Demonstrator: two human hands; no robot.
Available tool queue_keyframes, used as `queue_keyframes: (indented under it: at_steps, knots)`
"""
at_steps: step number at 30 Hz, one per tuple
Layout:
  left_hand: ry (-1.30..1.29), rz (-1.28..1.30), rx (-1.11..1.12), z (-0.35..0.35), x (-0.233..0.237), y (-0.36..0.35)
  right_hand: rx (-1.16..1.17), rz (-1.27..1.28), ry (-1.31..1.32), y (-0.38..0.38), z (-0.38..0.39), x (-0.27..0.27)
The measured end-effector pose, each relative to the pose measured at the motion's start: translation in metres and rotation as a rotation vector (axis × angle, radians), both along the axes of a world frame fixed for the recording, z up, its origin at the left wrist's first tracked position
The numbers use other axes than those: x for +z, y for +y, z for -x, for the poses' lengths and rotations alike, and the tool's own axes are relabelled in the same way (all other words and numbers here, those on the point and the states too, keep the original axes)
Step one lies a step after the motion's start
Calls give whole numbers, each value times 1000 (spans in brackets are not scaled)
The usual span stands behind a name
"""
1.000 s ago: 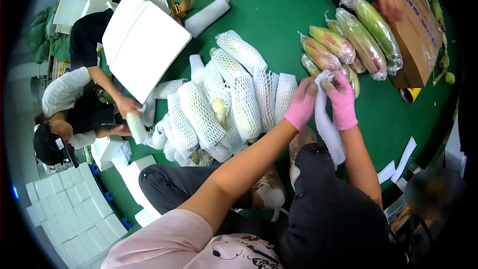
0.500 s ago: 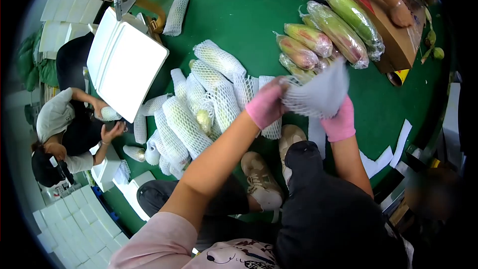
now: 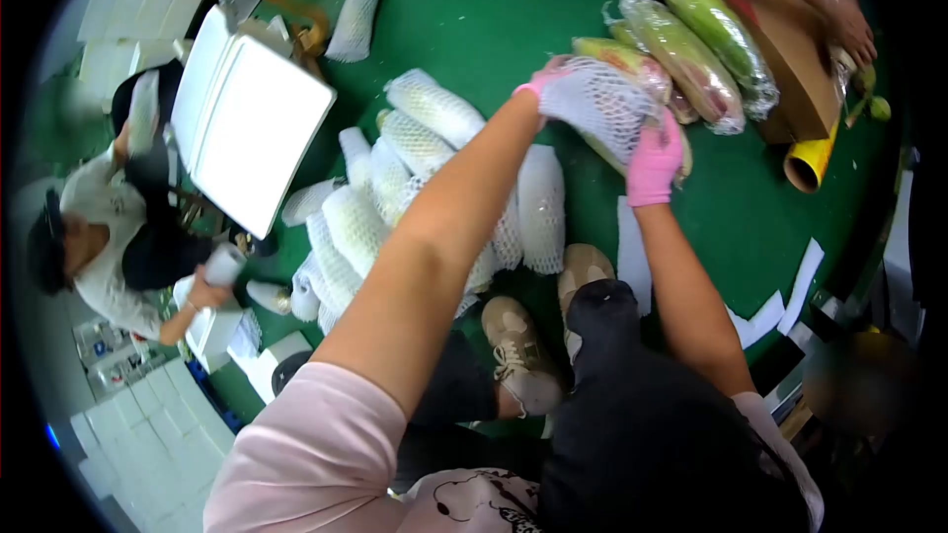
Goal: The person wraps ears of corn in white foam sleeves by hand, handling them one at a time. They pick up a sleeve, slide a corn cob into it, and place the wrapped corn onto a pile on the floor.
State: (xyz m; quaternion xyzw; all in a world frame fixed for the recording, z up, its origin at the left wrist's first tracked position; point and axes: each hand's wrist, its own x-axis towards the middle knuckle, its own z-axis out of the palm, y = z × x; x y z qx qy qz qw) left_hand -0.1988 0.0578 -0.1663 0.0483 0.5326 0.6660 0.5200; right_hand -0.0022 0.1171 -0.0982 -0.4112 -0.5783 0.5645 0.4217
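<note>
My left hand (image 3: 546, 77), in a pink glove, is closed on the upper left end of a white foam net sleeve (image 3: 597, 104). My right hand (image 3: 657, 160), also gloved in pink, grips the sleeve's lower right edge. A greenish piece shows beneath the sleeve and beside my right hand; whether that hand holds it too is hidden. Just beyond lie several film-wrapped, corn-like ears (image 3: 681, 59), green with pinkish ends. Left of my hands is a pile of net-sleeved ears (image 3: 420, 143), partly covered by my left forearm.
A white foam box (image 3: 257, 123) stands at the left; a person beside it holds white sleeved pieces (image 3: 225, 265). Another person's hand (image 3: 851, 28) is by a cardboard box (image 3: 790, 69). A yellow roll (image 3: 810, 163) and white strips (image 3: 800, 286) lie on the green floor (image 3: 474, 20).
Both my hands have moved up and away, bringing the sleeve over the film-wrapped ears. A sleeved piece between my forearms is now uncovered. The other person's hand has shifted right beyond the cardboard box.
</note>
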Motion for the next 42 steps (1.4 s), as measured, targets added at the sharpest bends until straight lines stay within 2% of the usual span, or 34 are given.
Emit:
queue_keyframes:
  at_steps: [2, 3, 4, 5, 6, 7, 8, 9, 10, 11, 12, 13, 15, 17, 19, 20, 23, 24, 25, 26, 27, 28, 29, 30, 31, 33, 34, 35, 37, 39, 40, 41, 42]
  knots:
    - [-94, -61, -9, -12, 20, -23, 85, 153, 71, 5, -7, -4]
    - [-134, -95, -15, -16, 34, -33, 114, 265, 140, 3, -6, 13]
    - [-173, -132, -24, -20, 45, -39, 242, 311, 193, -5, -4, 34]
    - [-60, -138, -103, -25, 56, -45, 365, 357, 244, -12, -3, 58]
    - [231, -122, -244, -30, 68, -52, 523, 185, 56, -22, 0, 85]
    - [693, -71, -407, -39, 81, -61, 645, 219, 61, -36, 8, 108]
    - [978, -11, -481, -49, 94, -62, 614, 219, 83, -42, 9, 98]
    - [881, -131, -399, -53, 86, -60, 579, 215, 99, -48, 13, 80]
    - [783, -255, -327, -57, 76, -58, 389, 238, 117, -44, 14, 56]
    - [526, -167, -251, -56, 75, -47, 203, 252, 134, -37, 12, 42]
    - [242, -94, -115, -55, 72, -36, 165, 277, 211, -34, 12, 70]
    - [-9, -29, 60, -54, 66, -25, 134, 230, 210, -32, 5, 66]
    - [-8, -63, 46, -35, 14, -13, 70, 149, 200, -33, -11, 44]
    - [-105, -10, 39, -31, -1, -3, -9, 191, 215, -32, -19, 37]
    - [-290, 124, 28, -24, 10, 2, -86, 301, 299, -28, -25, 30]
    - [-188, 241, 84, -39, 56, -1, -62, 333, 270, -27, -29, 32]
    - [-380, -22, 283, -60, 25, 0, 18, 434, 186, -25, -37, 52]
    - [-334, -23, 255, -66, 30, -2, 198, 90, -114, -26, -49, 76]
    - [-160, 43, 158, -77, 51, -10, 279, -294, -373, -26, -61, 99]
    - [166, 168, -24, -85, 76, -20, 300, 159, -69, -35, -57, 135]
    - [655, 368, -279, -92, 111, -34, 301, 607, 244, -42, -58, 158]
    - [1012, 492, -453, -102, 146, -49, 351, 516, 157, -44, -68, 166]
    - [1180, 544, -528, -113, 170, -59, 403, 427, 70, -46, -78, 172]
    - [1274, 506, -564, -120, 138, -67, 439, 427, 52, -48, -85, 179]
    - [945, 399, -469, -126, 140, -68, 475, 427, 35, -51, -93, 186]
    - [311, 176, -249, -141, 149, -75, 512, 608, 147, -55, -99, 199]
    - [2, 57, -132, -149, 157, -81, 562, 580, 209, -57, -103, 202]
    - [-301, -68, -12, -157, 165, -87, 543, 670, 234, -57, -104, 205]
    - [-896, -335, 242, -173, 179, -101, 399, 686, 245, -51, -96, 198]
    - [-960, -254, 319, -183, 192, -110, 494, 643, 268, -48, -93, 188]
    - [-989, -217, 349, -183, 195, -113, 524, 772, 276, -48, -88, 174]
    - [-988, -385, 397, -181, 193, -117, 550, 897, 283, -51, -84, 162]
    - [-986, -550, 436, -179, 181, -125, 724, 563, 143, -66, -86, 157]
